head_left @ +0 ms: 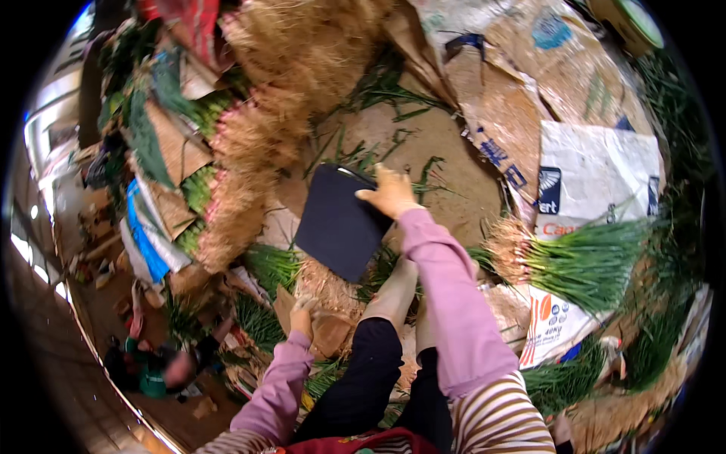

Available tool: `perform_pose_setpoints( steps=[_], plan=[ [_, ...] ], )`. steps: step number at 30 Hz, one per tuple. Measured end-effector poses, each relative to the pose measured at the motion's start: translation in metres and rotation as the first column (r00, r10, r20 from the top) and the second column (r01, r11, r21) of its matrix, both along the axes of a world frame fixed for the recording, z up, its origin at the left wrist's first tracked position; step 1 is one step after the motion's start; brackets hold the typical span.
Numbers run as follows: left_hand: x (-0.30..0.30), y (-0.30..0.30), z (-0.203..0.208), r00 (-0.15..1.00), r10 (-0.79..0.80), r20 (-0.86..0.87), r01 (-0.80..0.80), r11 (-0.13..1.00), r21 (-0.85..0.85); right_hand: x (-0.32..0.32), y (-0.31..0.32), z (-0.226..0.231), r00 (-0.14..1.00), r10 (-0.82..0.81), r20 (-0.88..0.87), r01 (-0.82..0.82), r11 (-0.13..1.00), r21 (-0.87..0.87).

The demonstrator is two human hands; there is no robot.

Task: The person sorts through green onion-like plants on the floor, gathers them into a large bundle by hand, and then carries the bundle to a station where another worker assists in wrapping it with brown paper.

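A dark, flat, squarish panel (340, 221) slants in front of my legs, above the floor litter. My right hand (395, 189) grips its upper right edge, thumb on the near face. Lower and to the left, my left hand (302, 306) is closed beside a brown piece of cardboard (331, 333); whether it holds the cardboard or something else is hard to make out. Pale roots of green onions (327, 287) lie just beyond that hand, partly under the panel.
A long stack of green onions (249, 144), roots toward me, rises at left. On the right, a loose onion bunch (582, 257) lies across white sacks (597, 166). Leaf scraps litter the bare floor (461, 163). Another person (162, 371) is low at far left.
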State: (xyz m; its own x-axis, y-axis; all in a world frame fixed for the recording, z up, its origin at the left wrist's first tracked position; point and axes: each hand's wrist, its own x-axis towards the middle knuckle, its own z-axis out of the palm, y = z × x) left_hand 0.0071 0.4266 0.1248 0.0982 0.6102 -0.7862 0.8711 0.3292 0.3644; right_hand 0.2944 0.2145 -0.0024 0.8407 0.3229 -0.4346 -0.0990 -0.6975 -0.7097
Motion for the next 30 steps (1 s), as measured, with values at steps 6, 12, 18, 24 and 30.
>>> perform_pose_setpoints(
  steps=[6,12,18,24,30],
  plan=[
    [-0.023,0.005,0.024,0.996,-0.065,-0.059,0.059,0.994,-0.092,-0.048,0.015,0.039,0.891,-0.089,-0.444,0.191,0.963,0.191],
    [-0.006,0.02,0.022,0.977,-0.168,-0.128,0.152,0.98,-0.127,-0.102,-0.116,0.098,0.915,-0.395,0.075,0.397,0.918,-0.005],
    [0.085,-0.029,0.038,0.887,-0.462,-0.01,0.445,0.859,-0.255,-0.202,-0.277,0.191,-0.397,-0.78,-0.484,0.801,-0.552,0.233],
    [0.158,-0.086,0.048,0.718,-0.696,0.009,0.674,0.692,-0.259,-0.351,-0.357,0.198,-0.623,-0.329,-0.709,0.041,-0.92,0.391],
    [0.183,-0.123,0.053,0.538,-0.843,0.005,0.807,0.513,-0.293,-0.445,-0.386,0.154,-0.613,-0.134,-0.779,-0.45,-0.751,0.483]
  ],
)
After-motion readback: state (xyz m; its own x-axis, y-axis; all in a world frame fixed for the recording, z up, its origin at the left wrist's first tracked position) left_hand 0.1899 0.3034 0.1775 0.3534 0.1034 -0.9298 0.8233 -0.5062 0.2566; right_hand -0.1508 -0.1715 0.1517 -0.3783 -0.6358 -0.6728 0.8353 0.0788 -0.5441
